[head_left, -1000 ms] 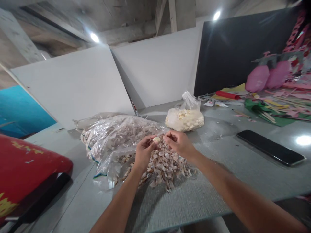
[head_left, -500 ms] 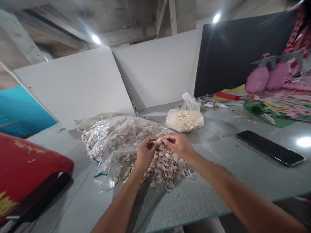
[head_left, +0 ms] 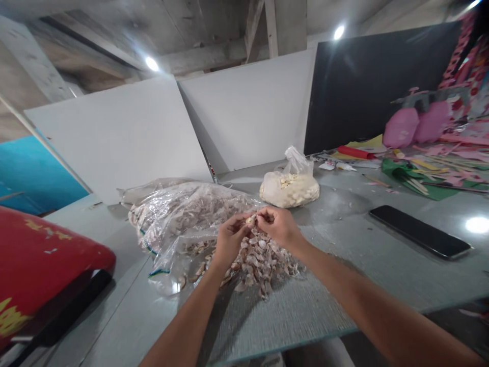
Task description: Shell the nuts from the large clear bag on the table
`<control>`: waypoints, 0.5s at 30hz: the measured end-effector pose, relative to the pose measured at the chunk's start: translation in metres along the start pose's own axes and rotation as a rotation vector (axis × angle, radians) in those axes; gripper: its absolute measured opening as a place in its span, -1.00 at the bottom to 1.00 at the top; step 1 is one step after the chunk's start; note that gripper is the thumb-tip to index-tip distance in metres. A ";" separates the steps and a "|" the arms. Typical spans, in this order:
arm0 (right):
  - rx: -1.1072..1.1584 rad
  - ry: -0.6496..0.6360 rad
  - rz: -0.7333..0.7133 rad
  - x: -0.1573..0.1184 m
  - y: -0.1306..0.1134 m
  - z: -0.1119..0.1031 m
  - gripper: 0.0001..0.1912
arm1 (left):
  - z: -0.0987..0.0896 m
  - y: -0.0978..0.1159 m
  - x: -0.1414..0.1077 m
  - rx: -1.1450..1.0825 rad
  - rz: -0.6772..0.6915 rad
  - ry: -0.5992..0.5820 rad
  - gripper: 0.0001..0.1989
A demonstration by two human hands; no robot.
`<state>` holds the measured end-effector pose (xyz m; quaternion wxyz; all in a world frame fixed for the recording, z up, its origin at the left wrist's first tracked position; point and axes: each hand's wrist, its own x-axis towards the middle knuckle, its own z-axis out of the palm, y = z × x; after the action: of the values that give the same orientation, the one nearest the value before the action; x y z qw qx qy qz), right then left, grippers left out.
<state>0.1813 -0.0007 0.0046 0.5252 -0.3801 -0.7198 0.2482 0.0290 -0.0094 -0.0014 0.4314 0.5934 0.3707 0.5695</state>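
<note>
A small pale garlic clove point(head_left: 250, 220) is pinched between the thumb and fingers of my left hand point(head_left: 229, 236), above a heap of garlic skins point(head_left: 263, 260). My right hand point(head_left: 280, 225) is closed just to the right of the clove, its fingertips pinching the papery skin at the edge. Behind my left hand lies a large clear plastic bag point(head_left: 183, 206) full of what looks like unpeeled garlic, its mouth toward the heap. A tied clear bag of peeled cloves point(head_left: 290, 189) sits beyond my right hand.
A black phone point(head_left: 420, 231) lies on the grey table point(head_left: 298, 316) at the right. Craft scraps, a green sheet point(head_left: 431, 189) and pink bottles point(head_left: 401, 127) fill the far right. A red case point(head_left: 53, 260) stands at the left. White boards point(head_left: 248, 112) lean behind.
My right fingertips have drawn slightly away from the clove, and more of it shows. My left hand keeps its pinch in nearly the same place.
</note>
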 end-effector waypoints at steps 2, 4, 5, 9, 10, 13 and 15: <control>0.031 0.024 0.011 0.001 0.002 -0.002 -0.79 | -0.001 -0.001 0.001 -0.088 -0.010 0.002 -0.67; 0.036 0.023 0.010 0.002 0.003 -0.005 -0.78 | -0.002 -0.001 0.002 -0.161 -0.020 0.018 -0.66; 0.023 0.013 0.004 0.003 0.004 -0.006 -0.76 | -0.002 -0.001 0.002 -0.181 -0.023 0.030 -0.66; -0.076 -0.010 -0.035 0.001 0.001 -0.009 -0.73 | -0.002 0.000 0.002 -0.165 -0.023 0.048 -0.64; -0.075 0.003 -0.053 0.000 -0.001 -0.008 -0.76 | -0.002 -0.001 0.002 -0.153 -0.021 0.049 -0.65; -0.020 0.009 -0.131 -0.003 -0.007 -0.007 -0.76 | -0.002 -0.003 0.002 -0.128 -0.009 0.058 -0.67; 0.006 -0.028 -0.180 -0.003 -0.011 -0.007 -0.76 | -0.003 -0.004 0.002 -0.110 0.000 0.063 -0.68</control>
<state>0.1854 -0.0103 0.0134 0.5367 -0.3086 -0.7575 0.2074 0.0268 -0.0061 -0.0041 0.4514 0.5507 0.3520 0.6075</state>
